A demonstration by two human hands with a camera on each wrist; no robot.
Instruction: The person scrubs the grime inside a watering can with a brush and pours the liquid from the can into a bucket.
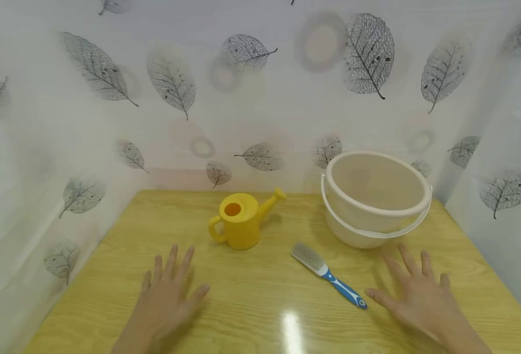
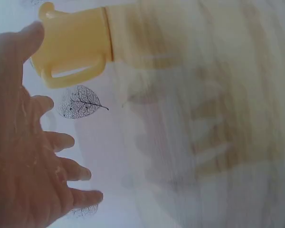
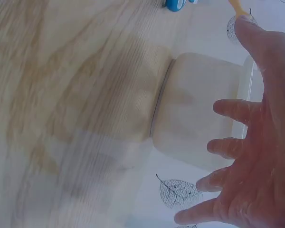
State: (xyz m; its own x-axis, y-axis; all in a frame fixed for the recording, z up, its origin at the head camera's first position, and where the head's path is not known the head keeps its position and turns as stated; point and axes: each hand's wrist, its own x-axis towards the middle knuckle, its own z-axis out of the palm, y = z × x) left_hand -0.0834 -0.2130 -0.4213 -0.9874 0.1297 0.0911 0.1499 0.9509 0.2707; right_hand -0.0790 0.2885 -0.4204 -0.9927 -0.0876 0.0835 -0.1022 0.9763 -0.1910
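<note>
A yellow watering can (image 1: 242, 228) stands upright at the back of the table, its spout pointing right. My left hand (image 1: 165, 295) is in front and to the left of it, fingers spread, holding nothing. The left wrist view shows the can (image 2: 73, 42) beyond that hand's thumb. A hairbrush (image 1: 329, 276) with a blue and white handle lies diagonally, bristles up. Right of its handle end, apart from it, my right hand (image 1: 424, 300) has its fingers spread and holds nothing. Behind that hand stands a whitish bucket (image 1: 362, 228), its handle hanging down the front.
The wood-grain table (image 1: 238, 305) ends at the back against a pale curtain (image 1: 278, 113) printed with dark leaves. The same cloth hangs along both sides. A bright light reflection lies on the table's near middle.
</note>
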